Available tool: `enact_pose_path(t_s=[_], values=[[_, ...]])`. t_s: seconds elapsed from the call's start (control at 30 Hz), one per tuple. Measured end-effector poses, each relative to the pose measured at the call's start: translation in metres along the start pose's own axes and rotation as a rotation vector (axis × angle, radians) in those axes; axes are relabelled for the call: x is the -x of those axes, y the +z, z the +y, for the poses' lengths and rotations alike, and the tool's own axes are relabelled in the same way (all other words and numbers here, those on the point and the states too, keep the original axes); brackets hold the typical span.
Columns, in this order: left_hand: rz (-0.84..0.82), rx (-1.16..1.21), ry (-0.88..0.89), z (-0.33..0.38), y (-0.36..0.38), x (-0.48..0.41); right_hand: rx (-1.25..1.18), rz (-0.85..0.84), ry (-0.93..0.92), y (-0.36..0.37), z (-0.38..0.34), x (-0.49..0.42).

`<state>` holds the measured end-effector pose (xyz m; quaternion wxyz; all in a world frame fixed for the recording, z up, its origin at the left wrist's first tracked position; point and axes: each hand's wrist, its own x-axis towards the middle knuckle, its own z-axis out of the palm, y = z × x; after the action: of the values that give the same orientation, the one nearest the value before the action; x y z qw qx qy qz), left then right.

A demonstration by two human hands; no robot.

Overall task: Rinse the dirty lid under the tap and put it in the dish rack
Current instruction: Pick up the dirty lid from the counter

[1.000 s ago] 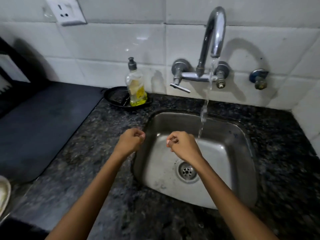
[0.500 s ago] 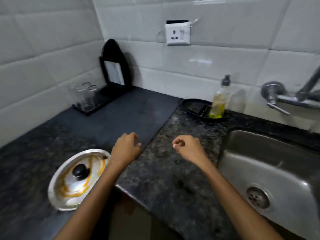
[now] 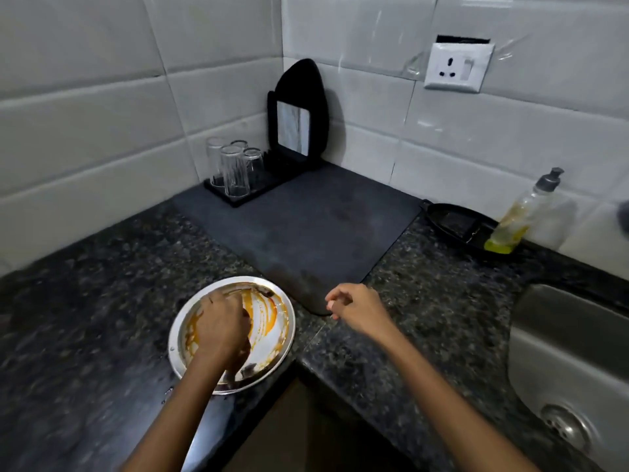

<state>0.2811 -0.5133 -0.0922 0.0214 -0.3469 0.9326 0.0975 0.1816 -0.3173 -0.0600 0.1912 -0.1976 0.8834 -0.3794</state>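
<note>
1. The lid (image 3: 235,333), a round steel disc streaked with orange sauce, lies flat on the bench (image 3: 85,318) at its inner corner edge, well to the left of the sink (image 3: 565,362).
2. The left hand (image 3: 221,330) sits directly on the lid's middle, fingers (image 3: 243,316) curled down over where the knob would be; the knob is hidden, so I cannot tell whether the grip has closed.
3. The right hand (image 3: 357,310) hovers loosely curled and empty between lid and sink, near the drying mat (image 3: 299,229).
4. Being round, the lid has no long axis; the lift turns on the central knob, and the left hand is nearer.
5. Half a second ago the left hand was beside the lid's rim with the knob visible; now it covers it.
6. The dish rack (image 3: 269,172), holding glasses (image 3: 233,168), stands far beyond the lid, in the tiled corner.
</note>
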Motion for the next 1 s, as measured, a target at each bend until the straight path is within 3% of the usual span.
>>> enact_pose_path(t_s=[0.27, 0.57, 0.7, 0.83, 1.0], values=[[0.151, 0.264, 0.101, -0.002, -0.014, 0.006, -0.065, 0.025, 0.051, -0.002, 0.014, 0.003], [0.186, 0.539, 0.339, 0.106, -0.052, 0.033, -0.186, 0.232, 0.185, -0.079, 0.060, 0.037], [-0.105, 0.948, 0.326, 0.183, -0.050, 0.050, -0.204, 0.389, 0.239, -0.138, 0.106, 0.074], [-0.524, 1.415, 0.260, 0.267, -0.037, 0.085, -0.321, 0.427, 0.337, -0.189, 0.152, 0.121], [-0.831, 1.520, 0.177, 0.363, -0.023, 0.155, -0.405, 0.500, 0.382, -0.253, 0.218, 0.172]])
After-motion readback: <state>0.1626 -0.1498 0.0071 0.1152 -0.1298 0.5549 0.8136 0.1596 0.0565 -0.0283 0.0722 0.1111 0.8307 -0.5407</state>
